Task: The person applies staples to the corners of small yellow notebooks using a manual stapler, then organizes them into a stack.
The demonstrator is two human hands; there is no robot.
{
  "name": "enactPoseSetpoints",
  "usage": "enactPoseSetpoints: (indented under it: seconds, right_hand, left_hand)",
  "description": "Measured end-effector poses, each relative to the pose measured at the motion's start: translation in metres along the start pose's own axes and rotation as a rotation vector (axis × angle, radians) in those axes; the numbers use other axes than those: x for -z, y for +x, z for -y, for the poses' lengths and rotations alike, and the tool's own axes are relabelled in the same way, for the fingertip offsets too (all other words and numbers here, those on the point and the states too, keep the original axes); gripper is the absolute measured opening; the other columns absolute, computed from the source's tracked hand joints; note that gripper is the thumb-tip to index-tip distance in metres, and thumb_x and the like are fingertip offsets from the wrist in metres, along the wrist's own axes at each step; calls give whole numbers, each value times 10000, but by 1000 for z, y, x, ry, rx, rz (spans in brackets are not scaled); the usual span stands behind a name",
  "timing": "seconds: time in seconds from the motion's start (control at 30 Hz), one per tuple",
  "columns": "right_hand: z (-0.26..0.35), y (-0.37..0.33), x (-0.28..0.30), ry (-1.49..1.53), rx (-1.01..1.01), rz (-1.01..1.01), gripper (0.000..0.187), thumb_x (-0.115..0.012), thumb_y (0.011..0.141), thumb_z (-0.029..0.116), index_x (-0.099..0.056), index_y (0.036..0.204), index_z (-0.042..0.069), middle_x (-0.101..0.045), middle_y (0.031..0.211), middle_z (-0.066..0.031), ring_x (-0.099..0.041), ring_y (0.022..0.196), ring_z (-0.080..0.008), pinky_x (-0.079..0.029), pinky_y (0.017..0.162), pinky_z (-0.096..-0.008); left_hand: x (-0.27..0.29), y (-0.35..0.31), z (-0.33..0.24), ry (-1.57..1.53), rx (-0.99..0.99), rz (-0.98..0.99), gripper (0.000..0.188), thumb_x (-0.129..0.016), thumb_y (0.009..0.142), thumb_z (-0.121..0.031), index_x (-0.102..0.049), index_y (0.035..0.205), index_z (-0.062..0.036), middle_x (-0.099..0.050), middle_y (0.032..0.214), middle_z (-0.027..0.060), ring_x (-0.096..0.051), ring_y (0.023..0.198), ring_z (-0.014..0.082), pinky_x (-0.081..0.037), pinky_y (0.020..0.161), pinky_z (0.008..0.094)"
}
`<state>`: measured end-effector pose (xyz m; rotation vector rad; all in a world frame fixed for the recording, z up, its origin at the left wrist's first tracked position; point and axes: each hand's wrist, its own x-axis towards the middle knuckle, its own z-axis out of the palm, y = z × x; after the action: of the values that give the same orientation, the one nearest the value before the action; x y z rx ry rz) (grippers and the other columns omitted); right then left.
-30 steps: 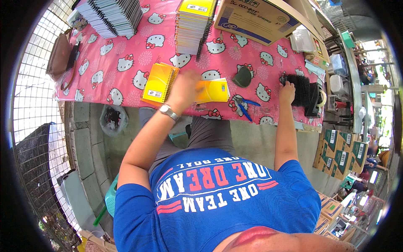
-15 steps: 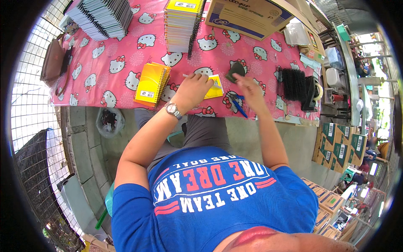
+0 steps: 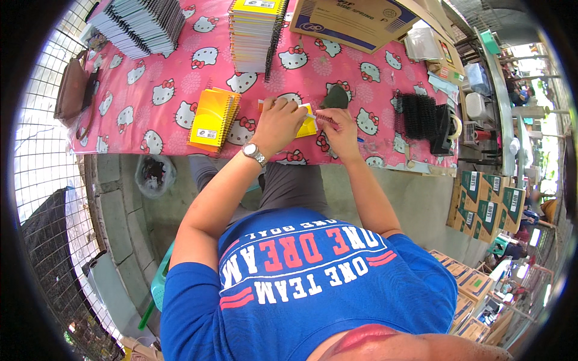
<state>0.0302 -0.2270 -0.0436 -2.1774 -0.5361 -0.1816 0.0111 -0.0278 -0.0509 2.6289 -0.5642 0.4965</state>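
A small yellow-and-white notebook (image 3: 309, 125) lies near the table's front edge. My left hand (image 3: 278, 123) lies over it with curled fingers, holding it and hiding most of it. At its right end my right hand (image 3: 340, 133) pinches a short dark spiral coil (image 3: 327, 121) against the notebook's edge. Just beyond the right hand is a dark green pad-like piece (image 3: 336, 97). Only a bit of a blue-handled tool (image 3: 360, 140) shows beside the right wrist. Left of my left hand rests a small stack of yellow spiral notebooks (image 3: 212, 120).
Black spiral coils (image 3: 418, 114) lie at the right, beside a black tape dispenser (image 3: 446, 131). A tall notebook stack (image 3: 257, 39), more notebooks (image 3: 138, 27) and a cardboard box (image 3: 349, 23) stand at the back. A brown bag (image 3: 73, 90) sits at the left edge of the pink-covered table (image 3: 132, 135).
My right hand has moved left from beside the green piece to the notebook's edge, now pinching a coil and covering most of the blue tool. My left hand stays on the notebook.
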Motion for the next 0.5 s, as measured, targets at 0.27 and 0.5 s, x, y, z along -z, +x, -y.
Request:
enactPoseSetpoints:
  seconds: [0.27,0.5]
  right_hand:
    - [-12,-10,-7,-11,140,-57,247,-712,771,1,-693,1005,78,-665,913,-66,-614,933,-195,-487,792,-305]
    - [5,-7,11,141,-160,162,268,-627,902,60,-611,1169,55,-657,921,-84,-617,777,-156,-504,715,-284]
  left_hand:
    - [8,6,-3,-54,22,134,200,-583,853,-142,-652,1040,-150,-652,965,14,-587,1024,198,-303,1015,504]
    - [-1,4,-14,36,-48,81,280,-600,848,-173,-590,1128,-160,-624,1012,31,-582,1047,205,-306,1045,512]
